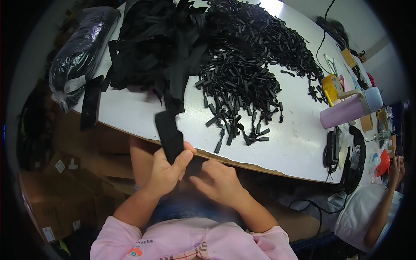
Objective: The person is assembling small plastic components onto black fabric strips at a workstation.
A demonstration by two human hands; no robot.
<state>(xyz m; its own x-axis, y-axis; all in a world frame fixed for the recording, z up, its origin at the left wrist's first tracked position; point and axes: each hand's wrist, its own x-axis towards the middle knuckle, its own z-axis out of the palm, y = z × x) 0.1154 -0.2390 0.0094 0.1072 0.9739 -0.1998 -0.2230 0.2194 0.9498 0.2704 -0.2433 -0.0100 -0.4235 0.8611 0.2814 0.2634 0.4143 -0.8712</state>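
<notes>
Left hand (167,171) pinches the black strap (170,136); right hand (219,182), fingers curled just beside, seems mid-fitting; next needs a clip (218,147) beyond.

Bright overhead light, glare on far white table (277,8), dark fisheye rim, edges bent

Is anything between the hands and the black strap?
No. The left hand already grips the black strap, thumb pressed on its front. The right hand sits just beside it at the table edge, fingers on a dark piece below the strap. Nothing visible lies between them; the pile of clips is farther back.
</notes>
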